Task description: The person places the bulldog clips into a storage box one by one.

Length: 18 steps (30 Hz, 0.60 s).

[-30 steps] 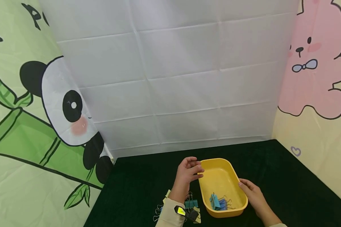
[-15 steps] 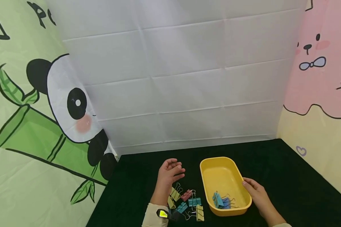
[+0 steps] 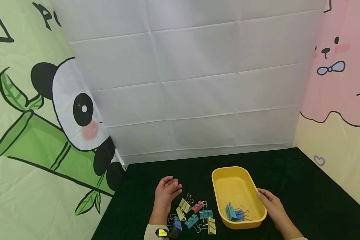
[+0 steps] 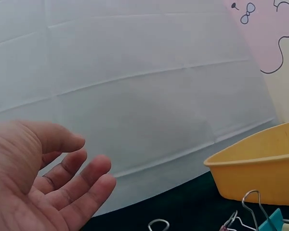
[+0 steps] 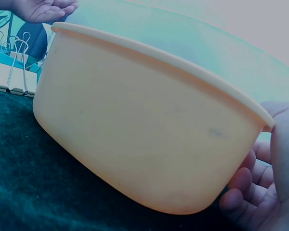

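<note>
A yellow plastic bin (image 3: 232, 196) stands on the dark green cloth, right of centre in the head view. My right hand (image 3: 270, 203) holds its right rim, thumb over the edge and fingers curled against the outer wall, as the right wrist view shows. In the near end of the bin lie a teal binder clip (image 3: 230, 212) and a blue binder clip (image 3: 239, 215). My left hand (image 3: 166, 195) hovers left of the bin, fingers loosely bent and nothing between them. Just right of it lies a pile of binder clips, among them a red clip (image 3: 197, 207) and a yellow clip (image 3: 211, 226).
Several teal, yellow and blue clips make up the pile, with a blue clip (image 3: 177, 224) partly behind the left wrist. Dark cloth (image 3: 147, 180) covers the table. A white sheet (image 3: 198, 100) hangs behind it, with printed cartoon hangings on both sides.
My left hand has moved left, from beside the bin's left rim to past the clip pile, uncovering the clips. My right hand stays on the bin's rim. The head view has shifted slightly.
</note>
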Available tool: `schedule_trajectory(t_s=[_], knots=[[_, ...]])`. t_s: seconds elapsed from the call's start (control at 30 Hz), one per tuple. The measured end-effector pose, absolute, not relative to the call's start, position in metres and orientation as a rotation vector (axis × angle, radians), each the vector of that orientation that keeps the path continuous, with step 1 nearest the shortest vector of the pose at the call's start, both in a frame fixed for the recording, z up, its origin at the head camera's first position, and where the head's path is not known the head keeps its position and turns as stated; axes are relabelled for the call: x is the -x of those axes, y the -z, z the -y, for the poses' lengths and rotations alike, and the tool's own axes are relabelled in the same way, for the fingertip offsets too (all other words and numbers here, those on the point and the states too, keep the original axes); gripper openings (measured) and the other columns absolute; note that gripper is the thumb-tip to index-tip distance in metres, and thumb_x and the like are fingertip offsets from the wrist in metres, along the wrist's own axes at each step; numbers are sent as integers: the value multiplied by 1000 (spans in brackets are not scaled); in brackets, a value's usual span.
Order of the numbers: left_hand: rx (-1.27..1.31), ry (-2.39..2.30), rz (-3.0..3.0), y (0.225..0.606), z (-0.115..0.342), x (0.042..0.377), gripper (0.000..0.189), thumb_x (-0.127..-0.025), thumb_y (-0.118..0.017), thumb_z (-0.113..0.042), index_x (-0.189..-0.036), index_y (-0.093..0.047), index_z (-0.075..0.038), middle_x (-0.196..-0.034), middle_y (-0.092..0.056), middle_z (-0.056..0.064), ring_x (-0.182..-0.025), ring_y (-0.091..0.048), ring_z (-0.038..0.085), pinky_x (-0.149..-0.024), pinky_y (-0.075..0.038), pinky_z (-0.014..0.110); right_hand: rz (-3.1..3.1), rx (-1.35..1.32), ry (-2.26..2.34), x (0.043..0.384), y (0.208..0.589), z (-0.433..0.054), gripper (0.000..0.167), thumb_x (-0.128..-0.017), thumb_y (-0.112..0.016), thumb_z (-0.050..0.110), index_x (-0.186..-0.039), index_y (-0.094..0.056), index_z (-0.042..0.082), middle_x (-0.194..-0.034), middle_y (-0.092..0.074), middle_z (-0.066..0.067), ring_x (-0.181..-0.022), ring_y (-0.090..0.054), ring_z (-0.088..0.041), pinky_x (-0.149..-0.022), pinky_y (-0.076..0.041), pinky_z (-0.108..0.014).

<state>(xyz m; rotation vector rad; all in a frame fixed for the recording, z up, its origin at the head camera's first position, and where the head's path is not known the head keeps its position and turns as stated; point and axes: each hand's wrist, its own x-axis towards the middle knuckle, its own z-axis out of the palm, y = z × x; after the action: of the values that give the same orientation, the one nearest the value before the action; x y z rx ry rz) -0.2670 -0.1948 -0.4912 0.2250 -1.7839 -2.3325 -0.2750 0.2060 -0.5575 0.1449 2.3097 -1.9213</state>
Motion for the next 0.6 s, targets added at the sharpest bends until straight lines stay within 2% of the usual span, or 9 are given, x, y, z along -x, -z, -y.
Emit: schedule_trajectory(t_s=[0.3, 0.6], knots=[[-314, 2393, 1702, 512, 194, 268, 39, -94, -71, -12, -127, -50, -5, -120, -65, 13, -100, -72, 22, -86, -60, 38, -2315, -145, 1913, 276, 561, -207, 73, -102, -49, 55, -147, -41, -3, -143, -50, -27, -101, -66, -21, -81, -59, -35], [-374, 2387, 1687, 528, 189, 273, 44, -95, -70, -8, -133, -47, -5, -131, -61, 17, -111, -68, 23, -95, -56, 40, -2317, -149, 1913, 277, 559, -206, 72, -103, -49, 53, -147, -41, -3, -143, -50, -28, -101, -66, -21, -82, -59, -35]])
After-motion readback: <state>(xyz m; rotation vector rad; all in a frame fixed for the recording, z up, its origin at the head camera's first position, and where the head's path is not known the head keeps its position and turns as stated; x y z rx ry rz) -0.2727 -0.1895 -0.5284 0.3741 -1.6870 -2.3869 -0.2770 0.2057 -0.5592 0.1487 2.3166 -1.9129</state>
